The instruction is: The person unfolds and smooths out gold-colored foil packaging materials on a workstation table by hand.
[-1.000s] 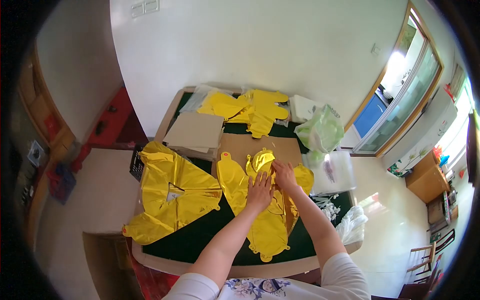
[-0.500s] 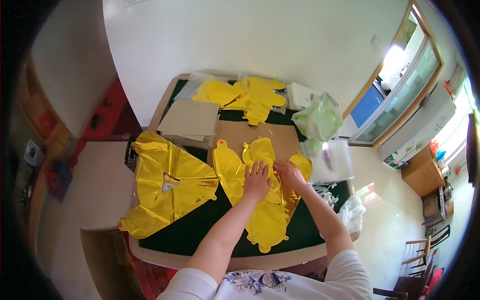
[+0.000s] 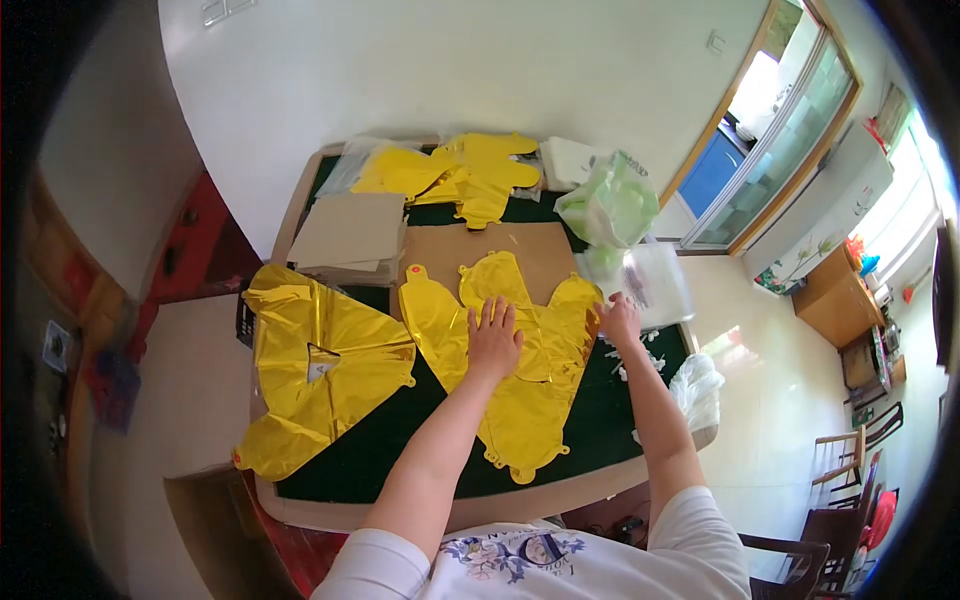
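Observation:
A gold foil balloon, flat and uninflated, lies spread over a brown cardboard sheet and the green table top. My left hand rests palm down on its middle, fingers stretched out. At the tip of the balloon's right lobe is my right hand, its fingers apart beside the foil's edge. To the left, a second gold foil balloon lies creased, with a small triangular opening in its centre and a round red spot at its lower corner.
More yellow foil pieces lie on clear bags at the back. A stack of grey-brown cards sits back left. At the right are a green-and-white plastic bag, clear plastic sleeves, small white pieces and a white bag.
The balloon's right side, folded over before, now lies spread outward. My right hand has moved right to its outer edge, while my left hand stays flat on the foil. The view has shifted slightly.

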Tool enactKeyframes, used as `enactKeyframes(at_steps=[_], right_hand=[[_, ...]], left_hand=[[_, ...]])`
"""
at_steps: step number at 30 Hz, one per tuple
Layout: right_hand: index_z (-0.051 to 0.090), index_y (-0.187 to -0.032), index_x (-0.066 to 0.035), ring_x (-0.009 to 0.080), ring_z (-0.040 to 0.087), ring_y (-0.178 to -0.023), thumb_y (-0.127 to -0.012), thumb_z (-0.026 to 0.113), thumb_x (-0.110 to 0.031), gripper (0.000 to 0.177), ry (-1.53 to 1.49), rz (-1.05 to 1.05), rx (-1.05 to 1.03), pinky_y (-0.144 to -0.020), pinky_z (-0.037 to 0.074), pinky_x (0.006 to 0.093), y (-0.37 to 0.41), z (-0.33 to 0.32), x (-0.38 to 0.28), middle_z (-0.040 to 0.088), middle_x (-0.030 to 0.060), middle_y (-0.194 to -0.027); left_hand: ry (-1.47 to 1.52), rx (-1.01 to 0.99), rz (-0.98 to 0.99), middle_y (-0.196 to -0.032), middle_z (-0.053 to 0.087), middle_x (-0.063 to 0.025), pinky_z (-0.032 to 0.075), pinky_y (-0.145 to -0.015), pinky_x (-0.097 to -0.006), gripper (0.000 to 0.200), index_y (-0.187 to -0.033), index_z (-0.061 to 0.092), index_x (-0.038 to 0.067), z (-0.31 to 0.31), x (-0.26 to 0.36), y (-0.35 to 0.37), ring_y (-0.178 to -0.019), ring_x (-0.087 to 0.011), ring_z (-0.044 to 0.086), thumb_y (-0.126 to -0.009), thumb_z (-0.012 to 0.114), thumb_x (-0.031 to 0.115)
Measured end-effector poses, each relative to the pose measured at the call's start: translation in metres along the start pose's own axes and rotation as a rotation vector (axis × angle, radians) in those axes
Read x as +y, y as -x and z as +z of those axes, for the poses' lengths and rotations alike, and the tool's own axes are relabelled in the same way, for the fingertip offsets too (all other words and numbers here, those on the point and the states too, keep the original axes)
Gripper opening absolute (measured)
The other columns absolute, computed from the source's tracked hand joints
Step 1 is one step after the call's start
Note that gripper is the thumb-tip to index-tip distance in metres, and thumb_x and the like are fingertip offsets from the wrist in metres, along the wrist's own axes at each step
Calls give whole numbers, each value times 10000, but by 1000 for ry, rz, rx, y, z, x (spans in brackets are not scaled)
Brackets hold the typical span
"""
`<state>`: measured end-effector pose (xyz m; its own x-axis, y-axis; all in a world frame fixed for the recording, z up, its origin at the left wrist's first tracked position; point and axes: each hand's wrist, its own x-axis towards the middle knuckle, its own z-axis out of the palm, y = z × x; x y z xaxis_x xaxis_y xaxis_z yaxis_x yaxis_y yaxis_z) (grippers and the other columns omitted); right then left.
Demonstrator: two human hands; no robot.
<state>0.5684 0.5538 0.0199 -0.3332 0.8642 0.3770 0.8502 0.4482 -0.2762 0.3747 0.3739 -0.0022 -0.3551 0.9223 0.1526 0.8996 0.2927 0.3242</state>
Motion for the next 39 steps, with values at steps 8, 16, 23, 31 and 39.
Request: enactKeyframes(at_steps=[8, 16, 23, 31, 39], right_hand=[[619, -922, -24, 216, 617, -842, -856, 620, -268, 253, -469, 229, -391, -740, 480, 340, -8, -31, -26, 649, 85, -844], [589, -1182, -24, 292, 525, -1196, -902, 468, 3, 305, -537, -203, -263, -1003, 405, 364, 68, -6, -29, 601, 144, -1216], [557, -1243, -26, 317, 443, -1277, -902, 449, -12, 357, -539, -420, -260, -1074, 335, 443, 95, -8, -67, 542, 162, -1293], [507, -1288, -25, 319, 436, -1274, -919, 462, -68, 375, -437, -512, -267, -1082, 323, 443, 83, -10, -84, 514, 176, -1316], [560, -1215, -2, 338, 493, -1208, -870, 478, 25, 356, -522, -432, -136, -1018, 393, 384, 80, -12, -90, 546, 181, -1269]], left_hand=[[-4, 16, 4, -1514, 264, -100, 104, -1137, -521, 551, -1416, 358, 87, 3, -2, 0, -1418, -267, 178, -937, 434, 349], [44, 47, 30, -1501, 295, -107, 83, -1137, -516, 625, -1403, 393, 148, -12, 1, 6, -1399, -284, 224, -880, 511, 468], [247, 8, -40, -1468, 350, -81, 202, -1129, -426, 610, -1404, 382, 191, 2, -4, -1, -1358, -263, 312, -879, 525, 467], [128, 2, -22, -1451, 366, -95, 258, -1108, -404, 573, -1390, 388, 157, -10, 1, 0, -1344, -277, 328, -904, 480, 448], [231, 83, 4, -1396, 433, -118, 305, -1077, -403, 549, -1332, 462, 126, -3, -5, -1, -1306, -300, 380, -871, 544, 414]])
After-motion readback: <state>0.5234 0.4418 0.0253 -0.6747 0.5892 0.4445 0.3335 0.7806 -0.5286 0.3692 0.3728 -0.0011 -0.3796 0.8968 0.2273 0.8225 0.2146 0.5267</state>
